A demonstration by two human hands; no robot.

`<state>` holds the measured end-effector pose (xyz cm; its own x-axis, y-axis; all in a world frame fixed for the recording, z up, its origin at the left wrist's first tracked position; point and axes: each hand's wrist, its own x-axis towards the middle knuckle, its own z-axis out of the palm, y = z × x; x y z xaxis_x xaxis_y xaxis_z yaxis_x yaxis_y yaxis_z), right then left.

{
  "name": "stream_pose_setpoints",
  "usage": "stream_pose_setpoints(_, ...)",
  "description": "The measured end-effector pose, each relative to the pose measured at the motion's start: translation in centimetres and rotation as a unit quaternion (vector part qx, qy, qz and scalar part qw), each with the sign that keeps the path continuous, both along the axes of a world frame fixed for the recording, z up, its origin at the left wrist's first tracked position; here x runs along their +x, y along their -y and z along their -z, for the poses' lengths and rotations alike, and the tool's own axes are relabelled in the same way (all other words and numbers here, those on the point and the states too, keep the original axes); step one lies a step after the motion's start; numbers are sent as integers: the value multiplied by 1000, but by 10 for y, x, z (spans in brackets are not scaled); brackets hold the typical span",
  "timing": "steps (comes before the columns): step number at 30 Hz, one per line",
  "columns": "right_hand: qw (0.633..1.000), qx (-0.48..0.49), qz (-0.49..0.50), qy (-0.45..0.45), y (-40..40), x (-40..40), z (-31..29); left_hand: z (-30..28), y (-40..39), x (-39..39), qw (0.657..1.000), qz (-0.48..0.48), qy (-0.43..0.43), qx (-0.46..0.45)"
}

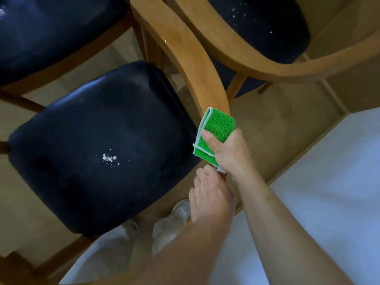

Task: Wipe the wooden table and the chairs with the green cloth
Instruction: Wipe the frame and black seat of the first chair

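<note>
Right hand point(227, 153) has its fingers and thumb curled tight around the folded green cloth point(216, 130), which is wrapped over the curved wooden backrest point(181, 52) of the nearest chair, so the cloth sits right on the rail, about where the curve bends down toward the person. Just below it the left hand point(211, 200) grips the same rail bare, fingers curled round the wood, looks like it's steadying the chair. Moving outward: the rail above the cloth has a slight shine, could be damp from wiping but I can't really tell. The dark seat cushion point(98, 145) beside the hands has a little cluster of white crumbs point(110, 158) sitting on it, so that seat isn't done. The chair to the upper right has white specks point(238, 12) on its seat point(263, 25) too, and a third chair seat point(51, 31) at upper left looks dusty. The desk isn't anywhere I can make out, so no idea if that's been wiped. My read: somewhere in the chair part of the job — plenty left.
</note>
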<state>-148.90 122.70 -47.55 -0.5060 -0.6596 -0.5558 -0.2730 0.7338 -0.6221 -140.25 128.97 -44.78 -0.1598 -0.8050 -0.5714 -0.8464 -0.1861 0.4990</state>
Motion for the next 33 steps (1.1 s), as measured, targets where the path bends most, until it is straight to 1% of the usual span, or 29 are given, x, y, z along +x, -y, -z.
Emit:
stream_pose_setpoints(2, 999, -21, -23, -23, 16, -5, -3, 1, 0, 0, 1000, -5, 10, -6)
stream_pose_setpoints(3, 999, -38, -27, -12, 25, -9, -3, 0, 0, 0, 1000, -5, 14, -10)
stream_pose_setpoints(4, 998, -58, -24, 20, 35, -14, -3, 1, -1, -1, 1000, -4, 18, -12)
stream_pose_setpoints(6, 991, -68, -19, 112, 57, -28, -6, 1, 0, -2, 1000, -5, 29, -11)
stream_pose_setpoints(8, 977, -34, -12, 211, 77, -39, -9, 3, 2, -2, 1000, -9, 28, -5)
stream_pose_setpoints(10, 955, -12, 13, 296, 84, -44, -11, 2, 4, -1, 1000, -13, 14, 5)
stream_pose_setpoints(12, 938, -18, 46, 344, 80, -45, -8, 4, 6, 2, 999, -12, -4, 43)
stream_pose_setpoints(13, 936, -21, 57, 348, 75, -44, -6, 6, 9, 4, 996, -22, -20, 81)
stream_pose_setpoints(15, 945, -21, 41, 325, 58, -42, -3, 11, 19, 11, 981, -50, -85, 167)
stream_pose_setpoints(16, 950, -23, 25, 309, 49, -40, -3, 12, 28, 15, 973, -52, -118, 191)
stream_pose_setpoints(17, 958, -23, 5, 287, 40, -39, -3, 13, 38, 20, 970, -46, -141, 191)
stream_pose_setpoints(18, 966, -25, -20, 255, 31, -36, -4, 15, 51, 26, 973, -40, -151, 173)
stream_pose_setpoints(20, 985, -44, -69, 154, 24, -30, -5, 24, 82, 40, 985, -8, -133, 105)
stream_pose_setpoints(22, 992, -72, -93, 52, 32, -25, -8, 42, 113, 55, 995, 46, -82, 46)
stream_pose_setpoints(24, 990, -90, -109, -6, 53, -25, -10, 66, 139, 70, 995, 97, 9, 11)
stream_pose_setpoints(26, 986, -90, -141, -25, 83, -29, -8, 93, 160, 84, 982, 150, 115, -3)
stream_pose_setpoints(27, 983, -90, -157, -32, 99, -31, -8, 104, 169, 89, 973, 173, 154, -6)
stream_pose_setpoints(30, 971, -90, -206, -85, 136, -31, -9, 129, 190, 98, 951, 208, 229, -10)
stream_pose_setpoints(33, 965, -81, -221, -112, 146, -26, -13, 144, 200, 98, 935, 222, 277, 18)
